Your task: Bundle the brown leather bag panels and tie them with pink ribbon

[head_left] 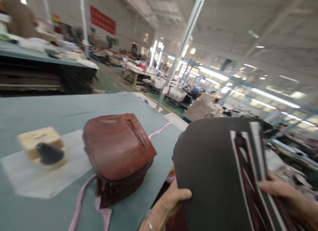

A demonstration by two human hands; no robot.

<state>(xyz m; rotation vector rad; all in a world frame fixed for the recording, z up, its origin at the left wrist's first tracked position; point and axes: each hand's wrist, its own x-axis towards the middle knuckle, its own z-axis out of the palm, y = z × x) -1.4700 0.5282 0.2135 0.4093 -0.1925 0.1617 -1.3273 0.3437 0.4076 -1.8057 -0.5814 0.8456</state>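
I have the two hands well apart, both on one dark grey panel (211, 171) at the lower right of the head view, beside the table's edge. The left hand (174, 198) grips the panel's left edge: I see the thumb lying over the face, while the other fingers are mostly hidden behind it. A bracelet (150, 224) shows at that wrist, close to the bottom of the frame. The right hand (280, 189) is blurred, its thumb pressed over the white-edged dark red strips (248, 181) on the panel's right part; I cannot make out its remaining fingers. The panel's lower end is cut off, and so are the strips.

Left of the panel, on the blue-green table (57, 113), I have a reddish-brown leather bag piece (116, 144) with a narrow slit near its right side; its lower folds are dark and hard to separate. A pink ribbon (81, 194) runs out from beneath it and leaves the frame below. Further left, a pale block (39, 135) with a dark lump (51, 153) against it sits on a white sheet (74, 171); both are too smeared for me to identify.

Beyond, a person (18, 17) stands at another table (44, 60), partly cut off at the top corner. A red banner (102, 20) hangs on the wall, its lettering unreadable to me.
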